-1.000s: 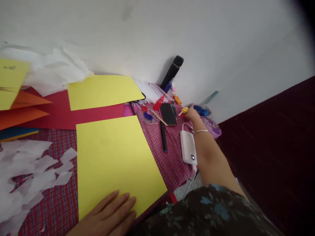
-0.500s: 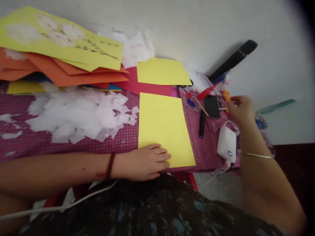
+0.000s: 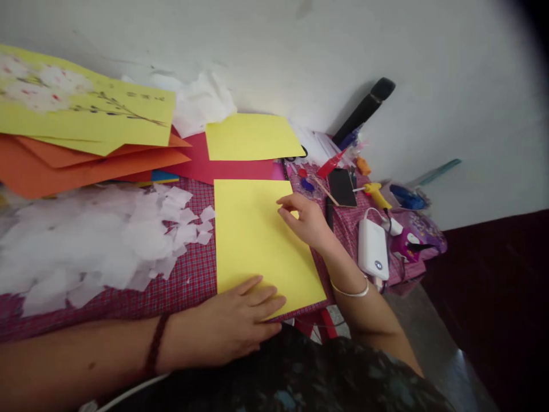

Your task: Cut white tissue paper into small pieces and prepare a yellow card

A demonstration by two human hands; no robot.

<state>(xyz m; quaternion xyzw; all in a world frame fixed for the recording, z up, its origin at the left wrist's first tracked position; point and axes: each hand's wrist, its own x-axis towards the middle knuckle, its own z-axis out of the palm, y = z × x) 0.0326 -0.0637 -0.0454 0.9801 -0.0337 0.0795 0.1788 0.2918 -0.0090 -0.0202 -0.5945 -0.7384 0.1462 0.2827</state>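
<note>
A plain yellow sheet (image 3: pixel 253 234) lies on the red checked tablecloth (image 3: pixel 193 274) in front of me. My left hand (image 3: pixel 231 323) lies flat on its near edge, fingers stretched out, pressing the sheet down. My right hand (image 3: pixel 304 220) is at the sheet's right edge with its fingers curled and pinched on the paper. A bangle sits on my right wrist and a dark band on my left.
White paper scraps (image 3: pixel 86 246) are heaped at the left. Orange and yellow sheets (image 3: pixel 86 143) are stacked behind them, with a second yellow sheet (image 3: pixel 251 136) on red paper. At the right lie a phone (image 3: pixel 342 187), a yellow glue tube (image 3: pixel 377 193), a white power bank (image 3: pixel 372 249) and a black bottle (image 3: pixel 364 109).
My right hand came back from the tools at the right and now pinches the yellow sheet's right edge. The view swung left. My left hand stayed on the sheet's near edge.
</note>
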